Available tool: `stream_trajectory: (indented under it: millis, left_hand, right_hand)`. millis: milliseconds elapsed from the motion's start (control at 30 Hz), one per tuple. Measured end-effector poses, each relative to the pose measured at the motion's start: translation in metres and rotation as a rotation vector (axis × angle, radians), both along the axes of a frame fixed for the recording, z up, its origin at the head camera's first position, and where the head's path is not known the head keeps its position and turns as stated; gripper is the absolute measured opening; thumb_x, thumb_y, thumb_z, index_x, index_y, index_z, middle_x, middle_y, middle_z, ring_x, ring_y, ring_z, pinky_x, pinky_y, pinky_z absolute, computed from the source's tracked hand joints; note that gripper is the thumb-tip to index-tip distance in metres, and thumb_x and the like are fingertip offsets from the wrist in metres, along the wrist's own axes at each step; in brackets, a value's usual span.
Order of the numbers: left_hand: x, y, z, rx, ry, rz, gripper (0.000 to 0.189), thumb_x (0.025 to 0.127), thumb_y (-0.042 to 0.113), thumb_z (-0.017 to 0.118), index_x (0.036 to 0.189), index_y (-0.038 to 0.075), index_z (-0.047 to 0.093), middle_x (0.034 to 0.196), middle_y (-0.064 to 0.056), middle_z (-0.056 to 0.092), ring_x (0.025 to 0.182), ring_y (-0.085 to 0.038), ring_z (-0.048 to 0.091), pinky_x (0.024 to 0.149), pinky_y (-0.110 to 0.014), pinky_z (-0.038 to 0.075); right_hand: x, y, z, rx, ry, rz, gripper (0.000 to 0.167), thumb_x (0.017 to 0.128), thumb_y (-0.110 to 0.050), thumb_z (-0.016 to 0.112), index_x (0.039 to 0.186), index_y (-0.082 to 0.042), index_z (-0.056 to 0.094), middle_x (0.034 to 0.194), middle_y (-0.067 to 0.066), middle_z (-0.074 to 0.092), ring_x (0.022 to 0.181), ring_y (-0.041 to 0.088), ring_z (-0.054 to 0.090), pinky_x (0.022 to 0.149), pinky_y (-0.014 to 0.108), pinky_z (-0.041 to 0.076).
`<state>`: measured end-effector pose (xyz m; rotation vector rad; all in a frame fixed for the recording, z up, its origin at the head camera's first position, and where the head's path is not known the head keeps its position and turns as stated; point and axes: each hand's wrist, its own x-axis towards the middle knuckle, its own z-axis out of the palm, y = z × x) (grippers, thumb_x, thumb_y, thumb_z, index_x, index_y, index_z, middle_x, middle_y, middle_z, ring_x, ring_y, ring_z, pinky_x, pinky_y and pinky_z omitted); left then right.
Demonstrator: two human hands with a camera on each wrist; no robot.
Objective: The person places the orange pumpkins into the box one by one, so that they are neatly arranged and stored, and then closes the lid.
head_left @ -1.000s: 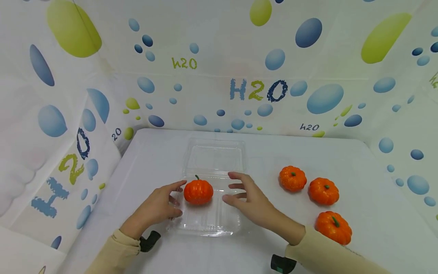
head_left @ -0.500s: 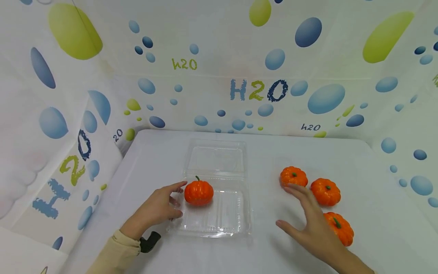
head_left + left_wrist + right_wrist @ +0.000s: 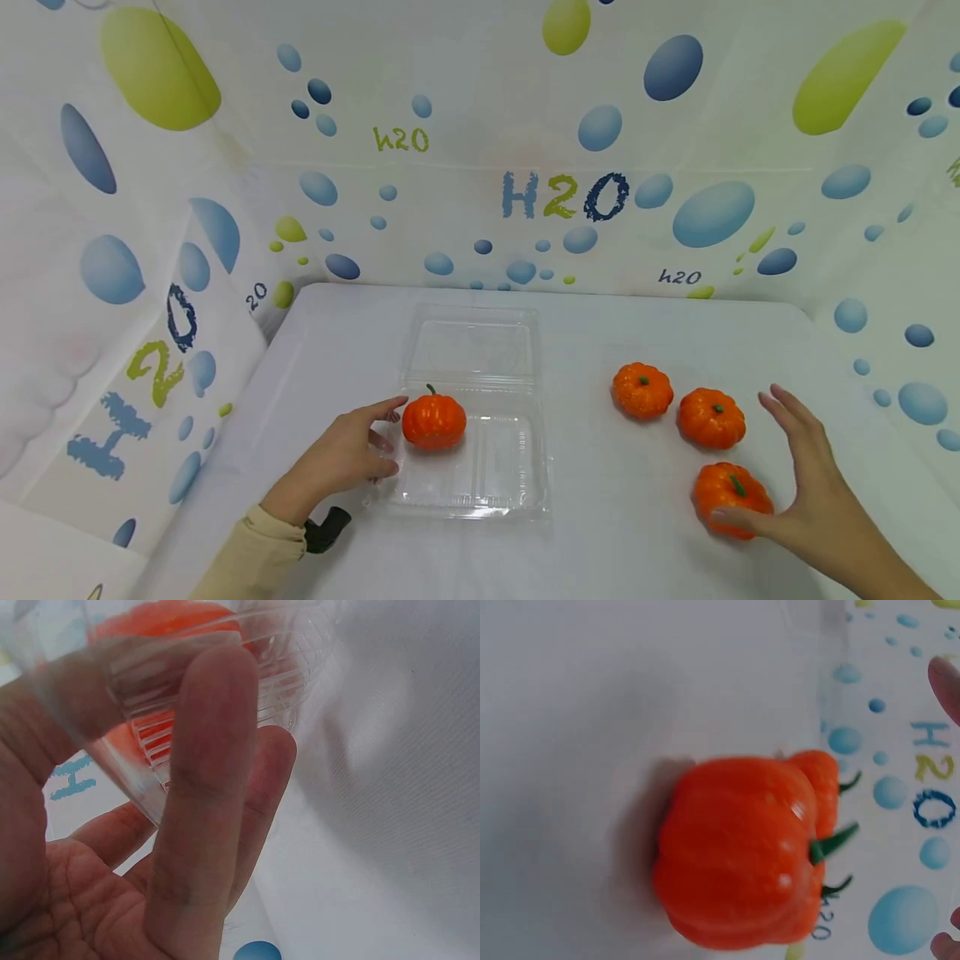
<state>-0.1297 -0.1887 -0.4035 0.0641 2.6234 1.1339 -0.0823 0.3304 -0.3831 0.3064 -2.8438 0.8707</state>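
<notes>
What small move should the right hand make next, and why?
I'd suggest bringing the empty right hand in around the nearest glossy orange ribbed pumpkin: thumb and fingers stand apart, the thumb overlaps that pumpkin in the head view, and the open clear plastic rectangular box has bare space beside its single orange pumpkin.

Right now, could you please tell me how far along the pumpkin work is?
Done: one pumpkin sits in the open clear container. In hand: the left hand holds the container's left edge, while the right hand is spread beside the nearest loose pumpkin, not gripping it. Remaining, it seems: that pumpkin, the middle pumpkin and the far pumpkin are outside on the table, and the lid lies open.
</notes>
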Motion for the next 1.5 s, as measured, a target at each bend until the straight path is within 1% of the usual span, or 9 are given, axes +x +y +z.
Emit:
stream_trajectory:
  millis: [133, 233, 367, 467, 633, 733, 1067, 1267, 1500]
  left_hand:
    - [0.001, -0.001, 0.000, 0.010, 0.005, -0.009, 0.089, 0.071, -0.004, 0.086, 0.150, 0.010, 0.049, 0.133, -0.015, 0.058, 0.091, -0.022, 0.063, 0.060, -0.031, 0.058]
    - [0.001, -0.001, 0.000, 0.019, 0.003, -0.012, 0.090, 0.071, -0.004, 0.087, 0.151, 0.010, 0.048, 0.133, -0.015, 0.059, 0.091, -0.021, 0.063, 0.060, -0.031, 0.058]
    - [0.002, -0.001, 0.000, 0.022, -0.006, -0.005, 0.089, 0.071, -0.004, 0.086, 0.151, 0.011, 0.048, 0.133, -0.014, 0.059, 0.090, -0.020, 0.063, 0.060, -0.030, 0.058]
    - [0.002, -0.001, 0.000, 0.023, -0.008, 0.001, 0.089, 0.072, -0.004, 0.085, 0.151, 0.011, 0.048, 0.133, -0.014, 0.058, 0.089, -0.020, 0.063, 0.060, -0.030, 0.058]
    - [0.001, -0.002, 0.001, 0.026, 0.001, -0.010, 0.089, 0.072, -0.004, 0.085, 0.151, 0.010, 0.048, 0.133, -0.015, 0.058, 0.090, -0.020, 0.063, 0.060, -0.030, 0.058]
    - [0.001, -0.001, 0.001, 0.025, 0.007, -0.020, 0.089, 0.072, -0.004, 0.086, 0.151, 0.009, 0.047, 0.133, -0.015, 0.059, 0.091, -0.021, 0.063, 0.060, -0.030, 0.058]
    - [0.000, 0.000, 0.003, 0.000, 0.009, -0.016, 0.089, 0.072, -0.002, 0.087, 0.151, 0.010, 0.047, 0.133, -0.015, 0.059, 0.092, -0.021, 0.063, 0.061, -0.031, 0.059]
    - [0.001, 0.000, 0.003, 0.000, 0.008, -0.017, 0.089, 0.072, -0.002, 0.087, 0.151, 0.010, 0.047, 0.133, -0.015, 0.059, 0.093, -0.022, 0.064, 0.061, -0.031, 0.059]
    - [0.001, 0.000, 0.003, -0.001, 0.006, -0.017, 0.090, 0.072, -0.001, 0.087, 0.151, 0.010, 0.047, 0.133, -0.015, 0.059, 0.093, -0.022, 0.064, 0.062, -0.031, 0.059]
  right_hand:
    - [-0.004, 0.015, 0.003, -0.011, -0.008, 0.001, 0.148, 0.058, -0.029, 0.101, 0.163, -0.030, -0.004, 0.168, 0.013, -0.005, 0.141, 0.058, 0.013, 0.096, 0.084, 0.013]
    - [-0.004, 0.022, -0.003, -0.027, -0.076, -0.001, 0.150, 0.060, -0.028, 0.100, 0.162, -0.032, -0.011, 0.166, 0.021, -0.005, 0.136, 0.060, 0.015, 0.101, 0.081, 0.010]
    - [-0.003, 0.028, -0.015, -0.044, -0.214, -0.014, 0.149, 0.064, -0.029, 0.097, 0.160, -0.033, -0.018, 0.162, 0.029, -0.002, 0.134, 0.060, 0.016, 0.099, 0.079, 0.019]
    - [-0.004, 0.030, -0.023, -0.023, -0.299, -0.023, 0.148, 0.067, -0.032, 0.096, 0.160, -0.026, -0.019, 0.160, 0.032, 0.001, 0.135, 0.058, 0.019, 0.093, 0.078, 0.030]
    - [-0.003, 0.032, -0.035, 0.018, -0.380, -0.027, 0.141, 0.070, -0.036, 0.094, 0.160, -0.005, -0.010, 0.155, 0.035, 0.012, 0.129, 0.054, 0.031, 0.094, 0.071, 0.039]
    - [-0.002, 0.033, -0.042, 0.012, -0.427, -0.038, 0.135, 0.071, -0.037, 0.093, 0.159, 0.001, -0.003, 0.152, 0.035, 0.016, 0.126, 0.054, 0.036, 0.093, 0.068, 0.045]
    - [-0.003, 0.026, -0.054, -0.010, -0.600, -0.174, 0.134, 0.065, -0.059, 0.089, 0.154, 0.005, 0.012, 0.146, 0.033, 0.027, 0.124, 0.053, 0.039, 0.092, 0.066, 0.049]
    - [-0.002, 0.017, -0.057, -0.022, -0.627, -0.222, 0.133, 0.063, -0.059, 0.090, 0.152, 0.007, 0.017, 0.142, 0.033, 0.029, 0.121, 0.052, 0.039, 0.092, 0.066, 0.048]
    - [-0.001, 0.001, -0.052, -0.022, -0.625, -0.213, 0.126, 0.064, -0.059, 0.090, 0.152, 0.002, 0.025, 0.138, 0.033, 0.028, 0.118, 0.054, 0.043, 0.088, 0.062, 0.053]
